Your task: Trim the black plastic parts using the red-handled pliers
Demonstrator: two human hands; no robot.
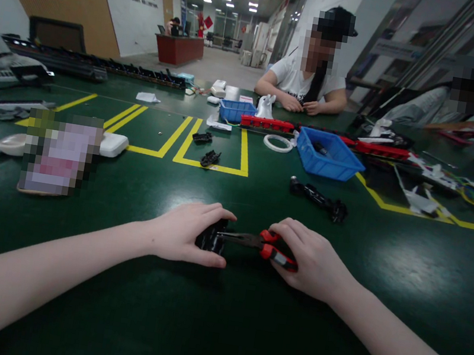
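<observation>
On the dark green table, my left hand (187,231) is closed around a small black plastic part (212,237), thumb on the near side and fingers on the far side. My right hand (312,258) grips a pair of needle-nose pliers (273,249) with red and black handles. The pliers' narrow jaws point left and their tips meet the right part of the black piece; whether they pinch it I cannot tell. Beyond my right hand lies a long black jointed part (319,199). Two small black pieces (210,158) rest farther off near the yellow tape.
A blue bin (329,155) and a smaller blue basket (236,111) stand toward the back, with a white ring (278,143) between them. A phone (64,159) and a white case (113,145) lie at left. Wires and scraps (469,190) cover the right. Across the table sits a person (306,83).
</observation>
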